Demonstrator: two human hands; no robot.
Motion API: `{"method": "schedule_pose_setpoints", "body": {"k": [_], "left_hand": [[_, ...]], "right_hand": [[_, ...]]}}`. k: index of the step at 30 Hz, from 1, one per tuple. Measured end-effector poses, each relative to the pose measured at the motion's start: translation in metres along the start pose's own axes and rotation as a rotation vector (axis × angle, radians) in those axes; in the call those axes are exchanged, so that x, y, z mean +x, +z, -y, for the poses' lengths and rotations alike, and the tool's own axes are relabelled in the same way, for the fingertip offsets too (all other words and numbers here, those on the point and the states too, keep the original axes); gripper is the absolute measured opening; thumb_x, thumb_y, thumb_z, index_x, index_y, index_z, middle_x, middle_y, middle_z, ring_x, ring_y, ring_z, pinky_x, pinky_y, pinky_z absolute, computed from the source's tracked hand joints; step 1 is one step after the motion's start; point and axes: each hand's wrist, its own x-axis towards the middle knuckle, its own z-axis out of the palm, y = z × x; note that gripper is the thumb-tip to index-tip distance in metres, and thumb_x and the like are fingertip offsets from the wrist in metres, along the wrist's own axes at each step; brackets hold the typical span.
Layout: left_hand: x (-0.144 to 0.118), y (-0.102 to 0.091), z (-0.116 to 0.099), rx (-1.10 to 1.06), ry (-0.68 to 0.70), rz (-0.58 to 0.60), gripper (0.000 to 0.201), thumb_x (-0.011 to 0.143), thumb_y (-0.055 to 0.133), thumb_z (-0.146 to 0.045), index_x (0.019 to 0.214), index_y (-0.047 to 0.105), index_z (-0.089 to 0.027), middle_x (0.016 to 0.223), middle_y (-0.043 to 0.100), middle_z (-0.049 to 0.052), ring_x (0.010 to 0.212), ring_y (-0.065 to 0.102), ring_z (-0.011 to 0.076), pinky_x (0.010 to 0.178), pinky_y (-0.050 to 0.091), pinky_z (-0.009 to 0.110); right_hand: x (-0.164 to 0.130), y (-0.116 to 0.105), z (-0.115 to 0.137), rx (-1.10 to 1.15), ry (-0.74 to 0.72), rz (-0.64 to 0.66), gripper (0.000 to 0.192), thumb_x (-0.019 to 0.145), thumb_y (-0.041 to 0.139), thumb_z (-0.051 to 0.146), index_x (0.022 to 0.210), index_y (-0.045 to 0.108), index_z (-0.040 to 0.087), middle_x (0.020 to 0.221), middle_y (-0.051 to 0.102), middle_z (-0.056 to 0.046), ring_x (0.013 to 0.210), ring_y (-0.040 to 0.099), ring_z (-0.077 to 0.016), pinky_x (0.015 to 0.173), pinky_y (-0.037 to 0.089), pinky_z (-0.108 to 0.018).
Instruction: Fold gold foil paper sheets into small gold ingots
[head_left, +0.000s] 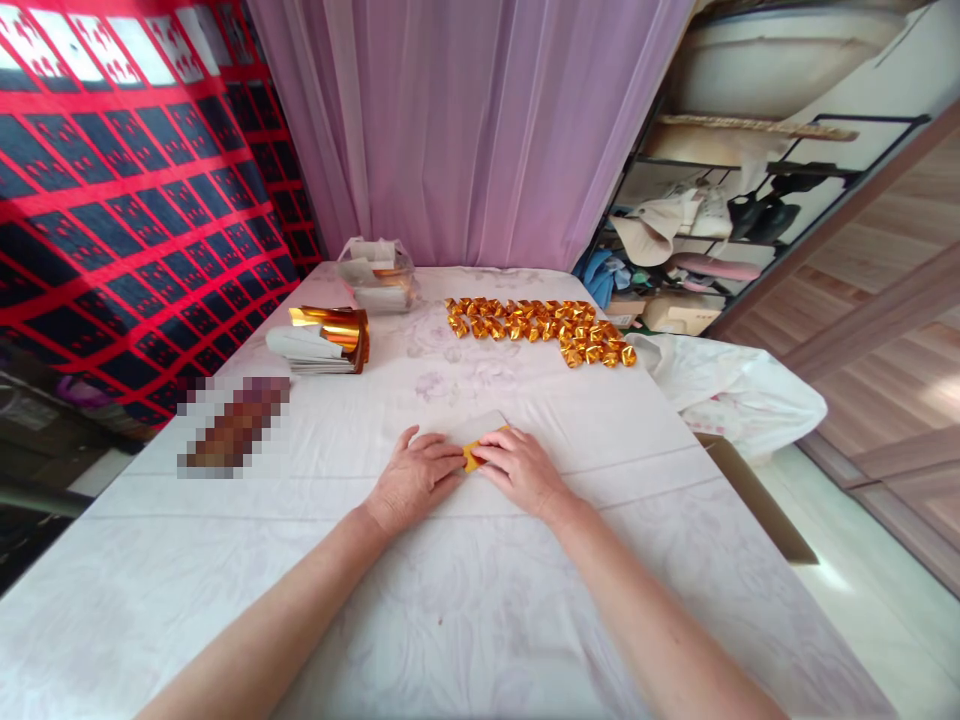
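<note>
Foil paper (472, 456), gold between the fingers and grey at its far edge, is pressed against the tablecloth (322, 580), centrally and between the forearms. By the left hand (416, 478) it is steadied at the left end, the fingers laid nearly straight and one digit on the far side spread away from the rest. By the right hand (525, 468) it is covered on the right, the fingers bent together over the gold. Whether the paper is pinched from beneath by either thumb cannot be told, since the undersides are hidden. The step is judged to be a fold being flattened; it is best done with the left end pinned firmly, the edges matched before pressure is put on, and the crease run out in one even stroke. Thin foil is likely to be wrinkled if it is rubbed unevenly. Beyond, well apart from the hands, shaped gold pieces (514, 325) are set out in close rows to the right; stacked sheets (319, 347) are laid to the left, with a plastic-wrapped bundle (381, 285) placed behind them.
</note>
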Motion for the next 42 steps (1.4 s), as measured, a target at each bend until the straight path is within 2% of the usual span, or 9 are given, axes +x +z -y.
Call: {"method": "schedule_pose_setpoints", "body": {"k": [5,9,14,19,27,35,42], "left_hand": [[0.013,0.000,-0.002,0.024,0.021,-0.054,0.014,0.092,0.060,-0.032,0.098,0.071,-0.027,0.099,0.073,-0.001,0.101,0.061,0.0208,0.110,0.025,0.054],[0.015,0.004,0.000,0.087,0.095,-0.117,0.018,0.095,0.055,-0.035,0.096,0.071,-0.026,0.091,0.072,-0.001,0.095,0.062,0.0184,0.111,0.024,0.050],[0.013,0.007,0.001,0.088,0.083,-0.169,0.024,0.099,0.049,-0.035,0.098,0.071,-0.025,0.093,0.072,0.000,0.093,0.063,0.0173,0.111,0.027,0.048],[0.015,0.004,-0.001,0.044,0.044,-0.172,0.025,0.099,0.049,-0.034,0.095,0.071,-0.025,0.090,0.072,0.000,0.090,0.064,0.0167,0.110,0.028,0.047],[0.016,0.001,-0.001,-0.022,0.024,-0.158,0.020,0.097,0.051,-0.033,0.096,0.070,-0.025,0.091,0.074,-0.001,0.093,0.065,0.0176,0.110,0.029,0.046],[0.007,0.004,0.005,-0.043,-0.034,-0.189,0.014,0.096,0.048,-0.023,0.104,0.060,-0.022,0.093,0.072,0.001,0.092,0.065,0.0170,0.105,0.037,0.046],[0.006,0.004,0.006,-0.068,-0.041,-0.189,0.017,0.097,0.049,-0.024,0.101,0.065,-0.025,0.090,0.074,-0.001,0.095,0.065,0.0172,0.106,0.035,0.044]], "right_hand": [[0.001,-0.002,-0.005,0.008,-0.034,0.020,0.019,0.091,0.063,0.027,0.109,0.070,0.024,0.102,0.067,-0.005,0.095,0.059,-0.0206,0.084,0.050,-0.038],[0.000,-0.003,-0.004,0.042,-0.004,0.022,0.021,0.089,0.065,0.026,0.109,0.069,0.023,0.103,0.067,-0.005,0.096,0.059,-0.0206,0.084,0.049,-0.037],[-0.002,-0.004,0.000,0.088,0.029,0.016,0.021,0.088,0.067,0.025,0.108,0.066,0.021,0.109,0.067,-0.006,0.100,0.059,-0.0213,0.084,0.048,-0.038],[-0.001,-0.003,0.010,0.059,0.047,-0.038,0.008,0.090,0.061,0.022,0.094,0.068,0.022,0.094,0.068,-0.004,0.088,0.059,-0.0194,0.077,0.047,-0.036],[0.002,-0.001,0.024,0.022,0.170,-0.057,0.011,0.090,0.059,0.024,0.084,0.067,0.021,0.083,0.064,-0.004,0.079,0.057,-0.0188,0.072,0.045,-0.034],[0.002,0.004,0.025,0.077,0.288,-0.129,0.016,0.089,0.056,0.018,0.075,0.063,0.022,0.071,0.063,-0.002,0.069,0.058,-0.0165,0.068,0.042,-0.030],[0.006,0.003,0.027,0.103,0.339,-0.127,0.016,0.088,0.053,0.018,0.075,0.059,0.022,0.070,0.063,-0.001,0.069,0.059,-0.0165,0.067,0.041,-0.030]]}}
